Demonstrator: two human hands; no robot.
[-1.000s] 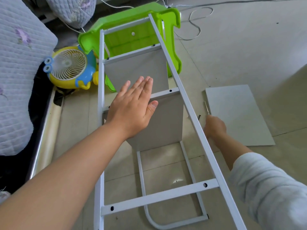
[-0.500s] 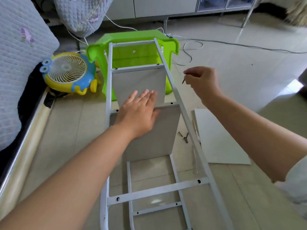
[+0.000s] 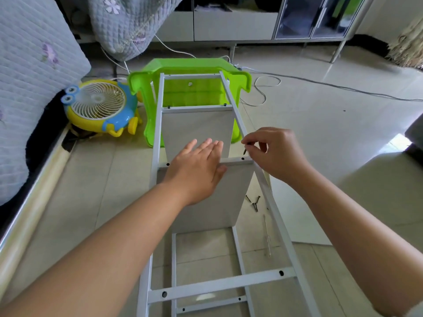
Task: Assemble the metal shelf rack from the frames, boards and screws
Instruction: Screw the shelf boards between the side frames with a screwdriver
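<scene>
My left hand [image 3: 196, 170] lies flat, fingers straight, hiding part of the crossbar [image 3: 233, 160]. My right hand [image 3: 274, 152] pinches a screw [image 3: 245, 151], its head hidden, just above the hole [image 3: 242, 158].

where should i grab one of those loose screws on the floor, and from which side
Pinch a loose screw across its thin shank from straight above, since it lies flat on the floor. Come in on the frame's inner side: the frame rail runs close along their right.
</scene>
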